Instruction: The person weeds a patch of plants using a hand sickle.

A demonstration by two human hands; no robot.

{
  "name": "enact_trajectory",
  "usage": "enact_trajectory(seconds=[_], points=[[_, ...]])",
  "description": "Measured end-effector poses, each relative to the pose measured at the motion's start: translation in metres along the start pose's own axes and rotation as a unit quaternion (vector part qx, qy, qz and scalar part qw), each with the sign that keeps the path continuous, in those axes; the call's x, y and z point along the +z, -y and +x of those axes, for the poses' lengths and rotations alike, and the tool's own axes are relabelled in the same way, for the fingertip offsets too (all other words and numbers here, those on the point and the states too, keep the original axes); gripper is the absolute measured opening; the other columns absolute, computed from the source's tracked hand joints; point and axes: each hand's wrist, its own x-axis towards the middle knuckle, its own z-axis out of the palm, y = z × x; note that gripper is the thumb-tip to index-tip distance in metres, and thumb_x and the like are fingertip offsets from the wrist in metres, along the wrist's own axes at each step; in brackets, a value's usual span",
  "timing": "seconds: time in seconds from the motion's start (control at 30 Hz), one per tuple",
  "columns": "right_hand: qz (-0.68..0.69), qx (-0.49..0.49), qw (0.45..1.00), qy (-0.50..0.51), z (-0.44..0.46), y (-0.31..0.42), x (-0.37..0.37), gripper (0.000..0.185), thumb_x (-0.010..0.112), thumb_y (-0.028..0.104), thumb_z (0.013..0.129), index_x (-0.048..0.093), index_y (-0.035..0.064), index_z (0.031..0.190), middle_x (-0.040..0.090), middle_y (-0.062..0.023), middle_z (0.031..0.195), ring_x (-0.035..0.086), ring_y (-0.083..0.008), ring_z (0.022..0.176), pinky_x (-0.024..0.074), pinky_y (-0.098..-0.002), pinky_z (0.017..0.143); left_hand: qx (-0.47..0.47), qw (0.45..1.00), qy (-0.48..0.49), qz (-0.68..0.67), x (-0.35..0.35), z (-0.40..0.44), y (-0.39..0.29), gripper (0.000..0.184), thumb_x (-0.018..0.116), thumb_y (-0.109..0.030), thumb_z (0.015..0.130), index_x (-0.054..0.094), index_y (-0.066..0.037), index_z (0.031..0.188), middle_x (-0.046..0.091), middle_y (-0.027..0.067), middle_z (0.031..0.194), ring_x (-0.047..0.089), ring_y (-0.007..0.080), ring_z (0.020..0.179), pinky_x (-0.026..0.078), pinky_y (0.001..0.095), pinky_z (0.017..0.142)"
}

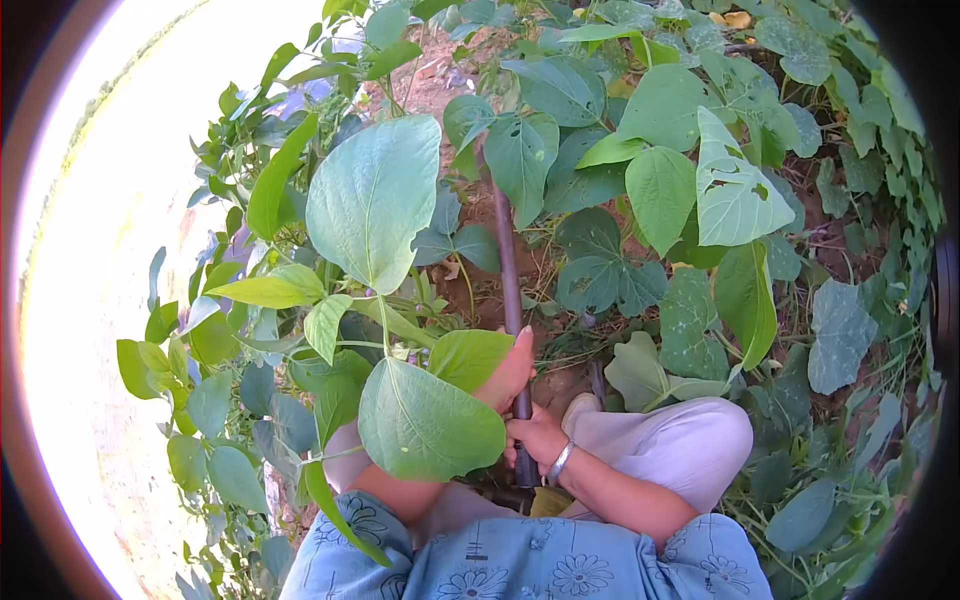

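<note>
Pole [508, 260], dark, at centre, running from the near side far into the leaves [528, 165]. Right hand [538, 438] grasps its near end, fingers wrapped round. Left hand [513, 370] against it just farther along; broad leaf [430, 420] intrudes, cannot tell if fingers close. Probably stiff, fairly heavy, smooth; best held two-handed, near end.

The left grip [512, 373] is partly covered by leaves [470, 358]; beyond it, the pole [507, 255] is lost beneath foliage [520, 165]; below, the shirt [530, 560] is cropped.
</note>
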Motion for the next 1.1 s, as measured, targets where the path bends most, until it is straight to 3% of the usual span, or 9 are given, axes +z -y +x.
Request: enact_trajectory(seconds=[0.07, 0.3, 0.43, 0.57, 0.73, 0.8, 0.93, 1.03, 1.1], points=[[0.05, 0.098, 0.993, -0.042, -0.008, -0.022, -0.005, 0.015, 0.052, 0.007, 0.069, 0.042, 0.0068, 0.08, 0.044, -0.0057, 0.053, 0.045, -0.0169, 0.041, 0.0389, -0.0308, 0.037, -0.119, 0.992, 0.029, 0.028, 0.002, 0.007, 0.05, 0.024, 0.043, -0.029, 0.082, 0.039, -0.006, 0.078, 0.043, 0.0008, 0.056, 0.04, 0.009, 0.043, 0.036, 0.0243, 0.04], [0.028, 0.107, 0.987, -0.113, -0.047, -0.05, 0.001, 0.012, 0.049, 0.006, 0.071, 0.04, 0.0069, 0.077, 0.043, -0.0049, 0.056, 0.044, -0.0166, 0.043, 0.0378, -0.0298, 0.038, -0.182, 0.979, 0.095, -0.018, 0.013, -0.033, 0.075, 0.02, 0.044, -0.028, 0.081, 0.04, -0.008, 0.08, 0.042, -0.0004, 0.056, 0.04, 0.0088, 0.044, 0.034, 0.0237, 0.039], [0.031, 0.066, 0.993, -0.095, -0.048, -0.038, 0.014, 0.008, 0.051, 0.009, 0.069, 0.044, 0.0035, 0.067, 0.044, -0.0054, 0.052, 0.047, -0.0163, 0.042, 0.0388, -0.0297, 0.038, -0.145, 0.987, 0.055, -0.029, 0.004, -0.038, 0.05, 0.022, 0.044, -0.025, 0.079, 0.044, -0.003, 0.075, 0.045, 0.0024, 0.055, 0.042, 0.0101, 0.042, 0.035, 0.0249, 0.038], [0.034, 0.021, 0.999, -0.023, -0.054, -0.017, 0.023, 0.011, 0.05, 0.008, 0.071, 0.044, 0.0029, 0.078, 0.046, -0.0056, 0.052, 0.047, -0.0154, 0.041, 0.0389, -0.0285, 0.038, -0.112, 0.99, 0.06, -0.064, -0.003, -0.044, 0.012, 0.02, 0.044, -0.023, 0.08, 0.041, -0.005, 0.071, 0.042, 0.0014, 0.053, 0.041, 0.0094, 0.042, 0.035, 0.0238, 0.039], [-0.071, -0.153, 0.986, 0.015, -0.027, 0.0, 0.023, 0.014, 0.05, 0.003, 0.07, 0.041, 0.0022, 0.082, 0.047, -0.0047, 0.052, 0.047, -0.0129, 0.039, 0.0389, -0.0259, 0.037, 0.145, 0.988, 0.055, -0.021, -0.009, -0.046, -0.035, 0.018, 0.042, -0.023, 0.084, 0.037, -0.006, 0.08, 0.041, 0.0002, 0.056, 0.039, 0.0075, 0.043, 0.035, 0.0214, 0.038], [-0.124, -0.199, 0.972, -0.018, -0.018, 0.003, 0.02, 0.014, 0.049, -0.001, 0.069, 0.041, 0.0021, 0.081, 0.047, -0.0044, 0.053, 0.048, -0.0123, 0.039, 0.0384, -0.0249, 0.036, 0.149, 0.987, 0.052, -0.012, -0.006, -0.042, -0.043, 0.017, 0.042, -0.022, 0.084, 0.037, -0.006, 0.081, 0.041, 0.0002, 0.056, 0.039, 0.0074, 0.043, 0.036, 0.0214, 0.039], [-0.089, -0.169, 0.981, -0.022, -0.018, 0.005, 0.021, 0.013, 0.049, 0.001, 0.069, 0.042, 0.0029, 0.08, 0.046, -0.0048, 0.053, 0.047, -0.0133, 0.039, 0.0386, -0.0259, 0.036, 0.092, 0.995, 0.043, 0.021, -0.006, -0.022, -0.021, 0.018, 0.042, -0.023, 0.083, 0.038, -0.006, 0.079, 0.042, 0.0002, 0.056, 0.04, 0.0077, 0.043, 0.036, 0.0217, 0.039], [0.022, -0.012, 0.999, -0.028, -0.019, -0.002, 0.019, 0.011, 0.049, 0.004, 0.069, 0.043, 0.0043, 0.078, 0.045, -0.0049, 0.053, 0.046, -0.0146, 0.04, 0.0388, -0.0278, 0.036, -0.082, 0.996, 0.029, -0.009, -0.005, 0.009, 0.03, 0.02, 0.043, -0.025, 0.082, 0.04, -0.006, 0.076, 0.042, 0.0001, 0.055, 0.04, 0.0082, 0.043, 0.035, 0.0224, 0.039], [0.047, 0.106, 0.993, -0.037, -0.017, -0.024, 0.004, 0.011, 0.049, 0.006, 0.069, 0.043, 0.0059, 0.077, 0.045, -0.0047, 0.054, 0.046, -0.0157, 0.042, 0.0388, -0.0296, 0.037, -0.106, 0.994, 0.025, -0.002, -0.002, -0.005, 0.049, 0.021, 0.043, -0.026, 0.082, 0.04, -0.007, 0.074, 0.042, 0.0, 0.055, 0.04, 0.0084, 0.043, 0.034, 0.0229, 0.038]])
